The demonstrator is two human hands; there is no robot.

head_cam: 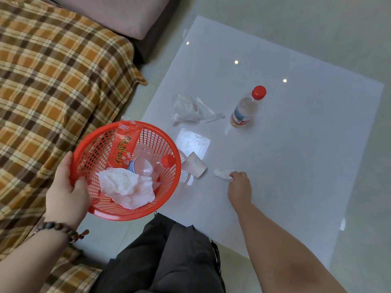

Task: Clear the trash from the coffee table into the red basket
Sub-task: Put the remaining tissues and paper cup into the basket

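Observation:
My left hand (65,187) grips the rim of the red basket (93,144), held above the coffee table's near-left corner. Inside it lie a white tissue (127,187), a red wrapper (122,149) and a clear bottle with a red cap (148,166). My right hand (239,185) rests on the white table (296,155) with its fingers closed on a small crumpled tissue (222,173). A paper cup (195,166) lies on its side beside the basket. Farther back are crumpled clear plastic (186,108), a flat clear wrapper (194,142) and an upright red-capped bottle (245,111).
A sofa with a plaid orange-brown cover (53,81) runs along the left. A brownish cushion (118,13) sits at the top. My dark-trousered legs (165,256) are between sofa and table. Grey tiled floor surrounds the table.

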